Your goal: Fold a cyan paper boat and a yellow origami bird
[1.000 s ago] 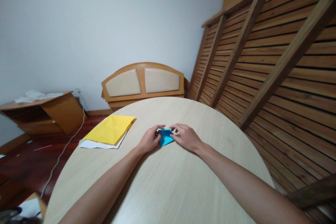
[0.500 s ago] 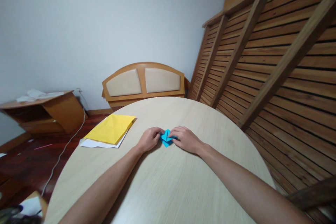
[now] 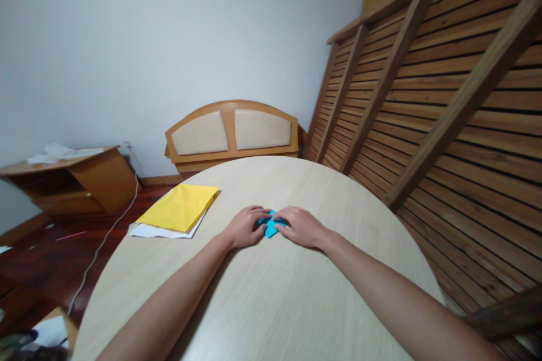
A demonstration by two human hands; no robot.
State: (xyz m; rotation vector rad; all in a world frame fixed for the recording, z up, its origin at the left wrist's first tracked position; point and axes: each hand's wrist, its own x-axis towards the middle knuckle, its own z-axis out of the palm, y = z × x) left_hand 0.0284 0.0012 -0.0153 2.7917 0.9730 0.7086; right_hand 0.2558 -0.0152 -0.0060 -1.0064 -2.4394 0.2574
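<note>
A small folded piece of blue paper (image 3: 270,229) lies on the round wooden table (image 3: 271,299), between my two hands. My left hand (image 3: 246,227) grips its left side, with the fingers over the top and the thumb at the near edge. On the opposite side, my right hand (image 3: 301,227) has its fingers and thumb closed on the paper's right part. Fingers cover both side corners, so only the middle and the near tip show.
Yellow paper (image 3: 175,208) with fold creases rests on white paper (image 3: 163,231) at the table's left. Behind the table stands a headboard (image 3: 231,130). A slatted wooden frame (image 3: 406,118) leans along the right. A low cabinet (image 3: 101,180) and a cable (image 3: 105,240) are at left.
My left fingers have slid forward and over the blue paper, and the left thumb has come to its near left edge. My right hand has barely shifted.
</note>
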